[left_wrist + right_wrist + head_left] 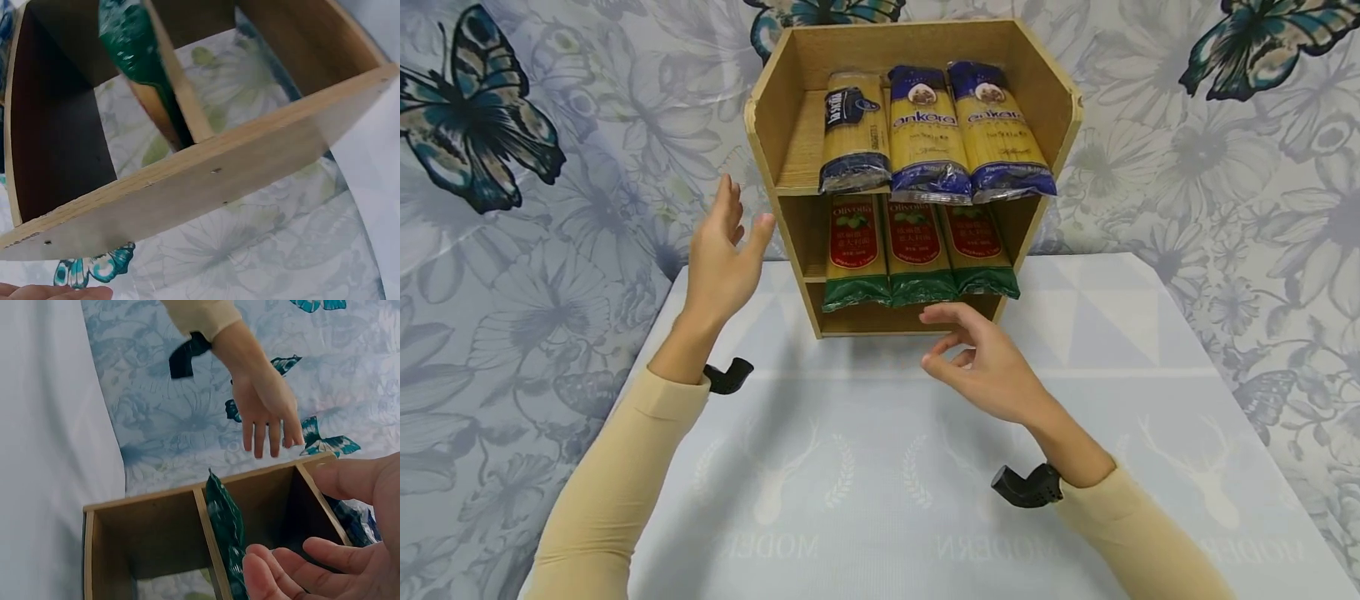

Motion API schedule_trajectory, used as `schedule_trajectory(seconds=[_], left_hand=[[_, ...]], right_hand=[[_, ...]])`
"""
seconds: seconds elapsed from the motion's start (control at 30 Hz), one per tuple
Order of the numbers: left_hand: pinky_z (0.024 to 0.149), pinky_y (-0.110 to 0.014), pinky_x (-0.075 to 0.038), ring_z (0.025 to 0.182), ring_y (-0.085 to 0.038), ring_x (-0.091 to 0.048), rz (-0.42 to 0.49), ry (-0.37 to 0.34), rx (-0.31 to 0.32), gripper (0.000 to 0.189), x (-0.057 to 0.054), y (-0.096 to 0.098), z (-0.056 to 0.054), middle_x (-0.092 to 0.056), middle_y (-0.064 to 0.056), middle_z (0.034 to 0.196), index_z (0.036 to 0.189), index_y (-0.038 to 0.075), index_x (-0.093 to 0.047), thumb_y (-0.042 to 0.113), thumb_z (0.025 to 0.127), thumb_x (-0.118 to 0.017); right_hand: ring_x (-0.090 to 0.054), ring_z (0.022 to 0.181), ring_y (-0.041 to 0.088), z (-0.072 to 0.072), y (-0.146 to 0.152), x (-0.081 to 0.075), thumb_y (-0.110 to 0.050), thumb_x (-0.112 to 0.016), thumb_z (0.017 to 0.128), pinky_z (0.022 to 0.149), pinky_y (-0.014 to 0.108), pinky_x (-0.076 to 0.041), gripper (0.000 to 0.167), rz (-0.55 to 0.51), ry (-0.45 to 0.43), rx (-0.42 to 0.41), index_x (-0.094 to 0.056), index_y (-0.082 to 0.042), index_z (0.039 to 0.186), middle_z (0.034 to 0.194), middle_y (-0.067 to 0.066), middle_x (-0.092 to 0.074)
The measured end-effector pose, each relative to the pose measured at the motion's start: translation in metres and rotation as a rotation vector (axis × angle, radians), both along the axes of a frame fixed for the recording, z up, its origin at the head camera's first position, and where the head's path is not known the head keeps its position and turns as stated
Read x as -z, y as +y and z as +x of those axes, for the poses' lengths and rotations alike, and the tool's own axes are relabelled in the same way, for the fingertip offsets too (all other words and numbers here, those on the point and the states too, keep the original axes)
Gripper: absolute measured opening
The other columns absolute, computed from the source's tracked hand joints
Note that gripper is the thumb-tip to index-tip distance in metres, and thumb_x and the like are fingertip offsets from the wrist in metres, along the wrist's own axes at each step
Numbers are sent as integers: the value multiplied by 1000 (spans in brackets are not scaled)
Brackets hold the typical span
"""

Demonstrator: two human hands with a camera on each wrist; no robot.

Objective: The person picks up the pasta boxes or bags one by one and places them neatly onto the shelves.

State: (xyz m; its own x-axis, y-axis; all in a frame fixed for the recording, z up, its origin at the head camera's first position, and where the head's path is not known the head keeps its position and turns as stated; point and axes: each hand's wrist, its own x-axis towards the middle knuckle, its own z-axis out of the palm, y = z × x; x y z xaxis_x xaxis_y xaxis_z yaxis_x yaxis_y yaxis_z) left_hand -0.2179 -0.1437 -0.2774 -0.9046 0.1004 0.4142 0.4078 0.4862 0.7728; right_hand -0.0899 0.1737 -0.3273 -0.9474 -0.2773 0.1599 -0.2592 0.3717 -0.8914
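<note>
My left hand (722, 258) is raised beside the left wall of a small wooden shelf (763, 125), fingers extended and thumb apart, holding nothing. In front of the shelf's lower part, my right hand (985, 367) has loosely bent fingers and holds nothing. Three yellow spaghetti packs with blue ends lie on the top level: one dark-labelled pack (853, 137) and two ankara packs (928, 137) (1000, 137). Below them, three red-labelled Olivoila spaghetti packs (855, 250) (917, 250) (977, 250) have green ends jutting out. In the right wrist view, my right fingers (331, 569) appear near a green pack end (226, 519).
The shelf stands at the back of a table with a white patterned cover (880, 467), against butterfly-printed wall covering (1150, 167). A low bottom compartment (887, 319) lies beneath the green-ended packs. Black wrist cameras (728, 377) (1028, 486) stick out from both sleeves.
</note>
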Motion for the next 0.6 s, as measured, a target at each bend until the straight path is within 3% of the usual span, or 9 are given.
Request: schedule_trajectory(seconds=[0.27,0.5,0.6], left_hand=[[114,-49,-33,137,-42,-43,-204,193,-22,80,21,-8,31,-29,-19,160,160,0,-17,31,102,-62],[119,-49,-24,150,-32,-23,-298,230,11,80,35,-8,59,-17,-15,165,161,-1,-16,31,103,-62],[120,-49,-21,152,-32,-18,-345,292,14,82,42,-6,70,-13,-17,167,160,-3,-15,23,101,-66]], right_hand=[[-62,107,14,8,17,0,-15,-81,88,81,36,-55,65,130,159,56,-50,-14,145,141,-1,-54],[-59,109,16,14,25,5,-21,-84,85,79,37,-55,73,224,244,111,-47,-12,147,143,1,-53],[-58,112,19,16,29,10,-24,-84,84,80,40,-55,78,262,284,112,-45,-11,149,145,3,-51]])
